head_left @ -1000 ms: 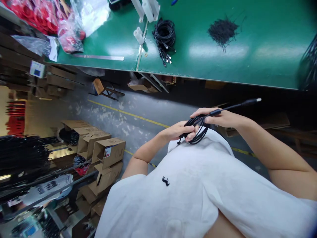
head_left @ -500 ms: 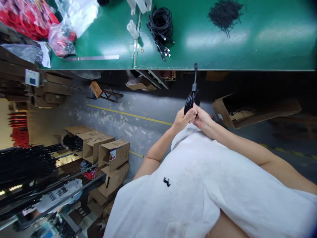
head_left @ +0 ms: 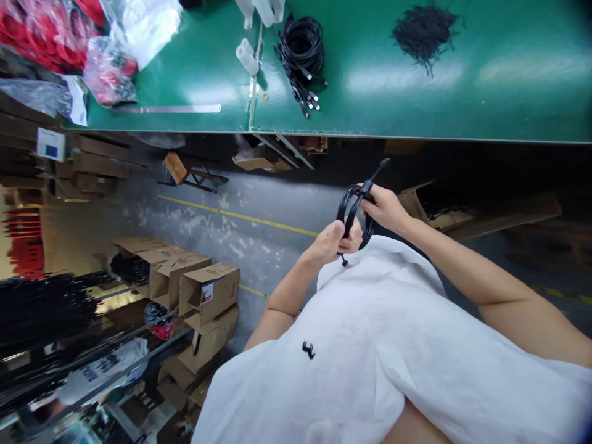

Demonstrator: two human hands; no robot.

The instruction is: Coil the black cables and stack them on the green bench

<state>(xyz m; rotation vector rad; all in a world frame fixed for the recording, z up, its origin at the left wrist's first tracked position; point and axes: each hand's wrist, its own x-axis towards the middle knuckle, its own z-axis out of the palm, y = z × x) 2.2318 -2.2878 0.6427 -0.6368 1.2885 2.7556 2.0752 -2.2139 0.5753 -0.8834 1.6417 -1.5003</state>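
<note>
Between my two hands is a coiled black cable [head_left: 343, 206], held in front of the white shirt and below the table edge. My left hand [head_left: 333, 240] is closed around the lower part of the loops, and a short cable end pokes out beneath it. Higher up, my right hand [head_left: 383, 206] pinches the coil near a dark sleeve or connector, from which one end points up and right. On the green table [head_left: 361, 111] lie a bundle of coiled black cables [head_left: 303, 46] with light plug ends and a pile of short black strips [head_left: 425, 34].
White rolls [head_left: 247, 57], a metal ruler [head_left: 176, 109] and bagged red items [head_left: 111, 71] are on the table's left. Cardboard boxes [head_left: 217, 287] stand at lower left, with a wooden stool [head_left: 178, 169] on the floor. An opened carton [head_left: 499, 219] sits under the table at right.
The coil has turned and its loops have spread. My right hand has moved up and right along it, while my left has lowered slightly. The protruding end now tilts right.
</note>
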